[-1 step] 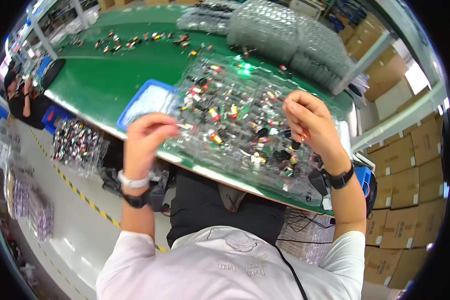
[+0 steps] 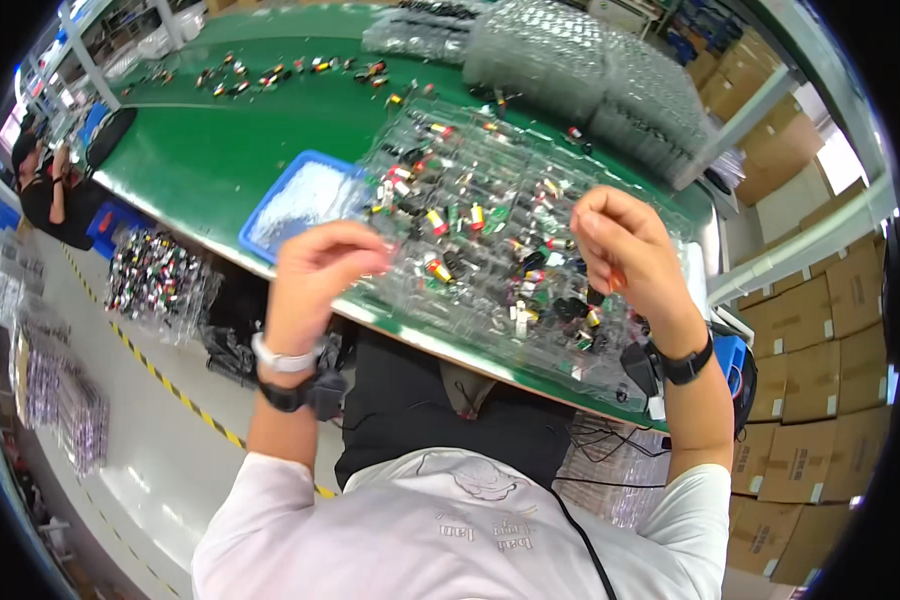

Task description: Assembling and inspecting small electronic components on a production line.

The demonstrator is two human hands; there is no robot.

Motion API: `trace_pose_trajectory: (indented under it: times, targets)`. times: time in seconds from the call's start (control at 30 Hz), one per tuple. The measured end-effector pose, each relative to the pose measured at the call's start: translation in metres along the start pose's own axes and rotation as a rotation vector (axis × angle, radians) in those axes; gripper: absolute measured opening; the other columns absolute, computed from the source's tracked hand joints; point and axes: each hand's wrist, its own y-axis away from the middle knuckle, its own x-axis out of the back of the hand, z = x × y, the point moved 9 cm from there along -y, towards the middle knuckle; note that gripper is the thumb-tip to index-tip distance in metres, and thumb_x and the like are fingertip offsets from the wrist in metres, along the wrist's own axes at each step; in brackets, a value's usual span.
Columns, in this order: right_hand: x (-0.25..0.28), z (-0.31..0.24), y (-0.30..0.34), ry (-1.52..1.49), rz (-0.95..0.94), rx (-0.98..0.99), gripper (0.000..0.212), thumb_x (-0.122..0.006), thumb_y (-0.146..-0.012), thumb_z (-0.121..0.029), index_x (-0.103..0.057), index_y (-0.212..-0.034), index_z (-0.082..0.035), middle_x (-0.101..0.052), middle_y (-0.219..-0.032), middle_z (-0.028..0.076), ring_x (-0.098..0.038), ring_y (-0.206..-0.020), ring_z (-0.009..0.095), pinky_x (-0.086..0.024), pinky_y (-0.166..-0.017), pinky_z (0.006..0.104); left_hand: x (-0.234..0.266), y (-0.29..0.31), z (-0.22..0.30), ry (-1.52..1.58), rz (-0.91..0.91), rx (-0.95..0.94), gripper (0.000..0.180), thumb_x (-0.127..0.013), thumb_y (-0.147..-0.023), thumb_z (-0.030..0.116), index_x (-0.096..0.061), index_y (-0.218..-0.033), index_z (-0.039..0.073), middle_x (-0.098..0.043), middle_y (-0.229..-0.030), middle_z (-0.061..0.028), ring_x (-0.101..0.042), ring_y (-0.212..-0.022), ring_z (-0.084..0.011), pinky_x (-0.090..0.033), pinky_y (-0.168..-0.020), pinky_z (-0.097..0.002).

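Observation:
My left hand (image 2: 322, 275) hovers at the near edge of the bench, beside a blue tray (image 2: 253, 232) of small white pieces. Its thumb and fingertips come together in a pinch; what they hold, if anything, is too small to name. Over the right part of the clear plastic trays (image 2: 490, 325), my right hand (image 2: 632, 250) is closed. A small orange-and-black part (image 2: 615, 280) shows under its curled fingers. Several small electronic parts in red, yellow, black and white lie in and on the clear trays, among them a red-and-yellow piece (image 2: 437, 222).
Stacked clear plastic trays (image 2: 535, 55) stand at the back of the green bench (image 2: 185, 140). More small parts (image 2: 270, 75) are scattered along its far side. Cardboard boxes (image 2: 800, 390) rise at right. A filled container of parts (image 2: 155, 280) and a person (image 2: 45, 190) are at left.
My left hand has moved a little to the right. The right hand has shifted slightly, and more of the orange-and-black part shows. A green light among the trays no longer shows.

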Motion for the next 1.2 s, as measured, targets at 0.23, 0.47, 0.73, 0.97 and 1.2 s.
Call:
trace_pose_trajectory:
  times: [0.23,0.47,0.73,0.97,1.2]
  targets:
    - [-0.065,0.003,0.024,0.167,-0.21,-0.055,0.013,-0.059,-0.094,-0.014,-0.06,-0.09,-0.002,-0.053,-0.069,-0.002,-0.046,-0.049,0.003,-0.034,-0.044,0.0189,-0.088,0.0,-0.01,0.172,-0.15,0.047,0.017,-0.066,-0.083,-0.008,-0.067,-0.1,-0.004,-0.068,-0.096,-0.0101,-0.066,-0.089,-0.0155,-0.054,-0.08,-0.0274]
    - [-0.054,0.021,0.03,0.195,-0.128,-0.161,0.012,-0.059,-0.093,-0.013,-0.06,-0.09,-0.001,-0.055,-0.072,-0.001,-0.047,-0.049,0.003,-0.035,-0.044,0.0185,-0.105,0.007,-0.013,0.22,-0.199,0.014,0.02,-0.066,-0.086,-0.004,-0.066,-0.105,-0.004,-0.068,-0.102,-0.0086,-0.066,-0.093,-0.0134,-0.053,-0.081,-0.0244]
    - [-0.047,0.019,0.035,0.086,-0.084,-0.091,0.013,-0.059,-0.093,-0.012,-0.06,-0.089,0.0,-0.057,-0.075,0.001,-0.047,-0.05,0.003,-0.035,-0.044,0.0184,-0.103,0.01,-0.02,0.286,-0.138,0.118,0.021,-0.064,-0.088,-0.003,-0.066,-0.109,-0.005,-0.068,-0.102,-0.009,-0.067,-0.092,-0.0147,-0.055,-0.08,-0.0264]
    - [-0.052,0.019,0.039,0.162,-0.141,-0.022,0.013,-0.059,-0.092,-0.012,-0.06,-0.089,0.001,-0.057,-0.075,0.001,-0.048,-0.051,0.003,-0.035,-0.044,0.0188,-0.107,0.013,-0.025,0.286,-0.171,0.094,0.013,-0.062,-0.088,-0.001,-0.069,-0.099,-0.005,-0.064,-0.098,-0.0133,-0.067,-0.079,-0.0198,-0.058,-0.074,-0.0313]
    - [-0.046,0.023,0.043,0.153,-0.082,-0.051,0.012,-0.06,-0.092,-0.012,-0.06,-0.09,0.0,-0.055,-0.073,0.0,-0.048,-0.052,0.003,-0.034,-0.044,0.019,-0.108,0.011,-0.027,0.385,-0.143,0.058,0.014,-0.06,-0.086,-0.005,-0.068,-0.098,-0.005,-0.062,-0.096,-0.0121,-0.066,-0.076,-0.019,-0.058,-0.072,-0.0304]
